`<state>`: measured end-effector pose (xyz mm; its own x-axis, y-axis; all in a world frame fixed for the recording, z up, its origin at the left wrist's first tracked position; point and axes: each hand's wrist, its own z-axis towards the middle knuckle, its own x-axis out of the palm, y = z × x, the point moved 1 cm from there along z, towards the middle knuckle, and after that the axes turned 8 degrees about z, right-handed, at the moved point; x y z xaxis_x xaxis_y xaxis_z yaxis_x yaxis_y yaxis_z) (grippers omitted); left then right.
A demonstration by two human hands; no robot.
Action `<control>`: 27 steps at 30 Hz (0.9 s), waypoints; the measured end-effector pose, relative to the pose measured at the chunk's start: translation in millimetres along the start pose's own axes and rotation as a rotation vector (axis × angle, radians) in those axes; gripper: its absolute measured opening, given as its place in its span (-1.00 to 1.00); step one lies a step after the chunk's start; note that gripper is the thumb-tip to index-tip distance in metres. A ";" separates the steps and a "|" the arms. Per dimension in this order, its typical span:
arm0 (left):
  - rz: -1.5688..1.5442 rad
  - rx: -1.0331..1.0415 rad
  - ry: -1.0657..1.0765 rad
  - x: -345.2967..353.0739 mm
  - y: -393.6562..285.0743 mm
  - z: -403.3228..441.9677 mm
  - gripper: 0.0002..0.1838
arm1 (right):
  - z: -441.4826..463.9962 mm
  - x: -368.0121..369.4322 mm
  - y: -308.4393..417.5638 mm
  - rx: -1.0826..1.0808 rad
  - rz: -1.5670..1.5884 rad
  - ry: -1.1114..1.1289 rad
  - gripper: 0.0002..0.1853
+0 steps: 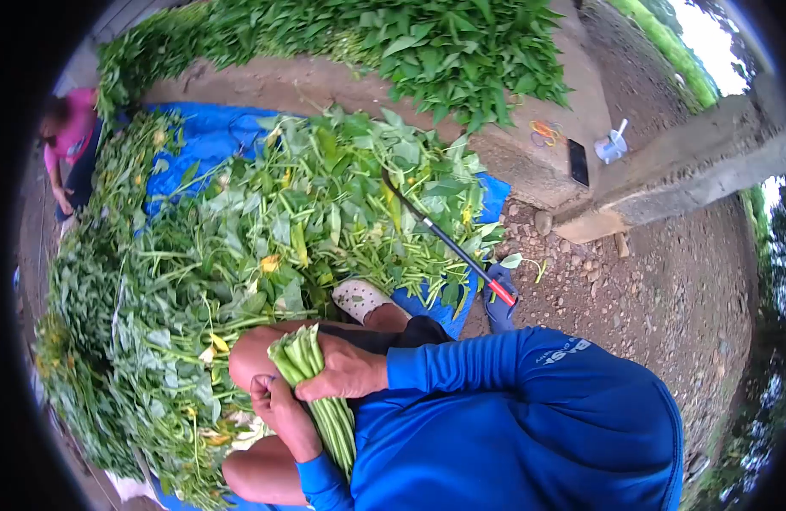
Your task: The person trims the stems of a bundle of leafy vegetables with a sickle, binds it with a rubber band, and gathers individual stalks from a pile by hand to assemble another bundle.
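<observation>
My right hand (350, 372) is wrapped round a bundle of green leafy-vegetable stems (331, 426), its cut ends pointing up beside my knee. At the side of this bundle, my left hand (284, 407) has its fingers pinched together; a small dark bit shows at the fingertips, too small to name. The bundle's lower end runs down against my blue shirt. In front of my knees spreads a big heap of leafy green stems (239, 221), some leaves yellow. A curved blade with a black and red handle (465, 255) lies on the heap's right side.
Blue tarp (210, 157) shows under the heap. On a concrete ledge (325, 85) are a pile of leafy greens (461, 51), coloured rubber bands (544, 133), a phone (578, 163) and a cup (611, 149). A concrete post (691, 162) stands right. Another person (71, 136) is far left.
</observation>
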<state>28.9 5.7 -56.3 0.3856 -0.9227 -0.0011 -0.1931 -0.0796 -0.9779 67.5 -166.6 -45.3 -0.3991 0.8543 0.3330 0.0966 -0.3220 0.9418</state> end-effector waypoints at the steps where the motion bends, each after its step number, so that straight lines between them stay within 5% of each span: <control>1: 0.105 -0.003 -0.039 13.3 -6.8 -4.8 -0.76 | 5.9 -6.0 7.1 -0.042 -0.067 0.069 -0.48; 3: 0.323 0.084 -0.026 14.8 -9.1 -4.1 -0.75 | 8.4 -21.7 24.1 0.262 -0.030 0.233 -0.53; 6: 0.282 -0.030 0.003 20.8 -4.0 -6.0 -0.76 | 21.1 -70.1 30.5 0.571 -0.048 0.685 -0.22; 8: 0.253 -0.101 0.049 21.4 -7.9 -7.3 -0.75 | 10.1 -103.2 -2.8 0.689 0.003 0.515 -0.39; 12: 0.468 -0.153 0.043 21.2 -6.7 1.6 -0.49 | -6.2 -129.5 -77.7 0.590 1.104 0.044 -0.43; 14: 0.447 -0.163 0.033 29.2 -11.0 3.3 -0.35 | -11.5 -125.3 -81.2 0.572 1.407 0.125 -0.37; 16: 0.458 -0.185 0.042 31.5 -26.3 3.7 -0.23 | -3.1 -104.2 -32.8 0.618 1.511 0.473 -0.28; 17: 0.476 -0.200 0.059 31.5 -39.1 2.7 -0.19 | 5.5 -106.9 -18.2 0.608 1.434 0.541 -0.16; 20: 0.482 -0.112 0.066 25.3 -35.9 3.7 -0.15 | 31.3 -105.8 35.3 0.356 1.101 0.739 -0.21; 23: 0.368 0.084 -0.048 20.2 -38.8 -7.4 -0.26 | 31.2 -98.1 65.7 0.230 0.785 0.857 -0.41; 25: 0.372 0.285 0.129 3.8 -38.5 -13.9 -0.40 | 8.7 -91.2 110.0 0.735 0.220 0.746 -0.66; 27: 0.481 0.487 0.319 -12.7 -46.6 -23.0 -0.54 | -16.8 -50.1 112.1 0.769 -0.011 0.743 -0.77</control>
<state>12.2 12.4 -5.9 0.0658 -0.8838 -0.4633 0.1753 0.4673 -0.8665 83.0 -252.4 42.9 -0.8339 0.3096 0.4568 0.5349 0.2497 0.8072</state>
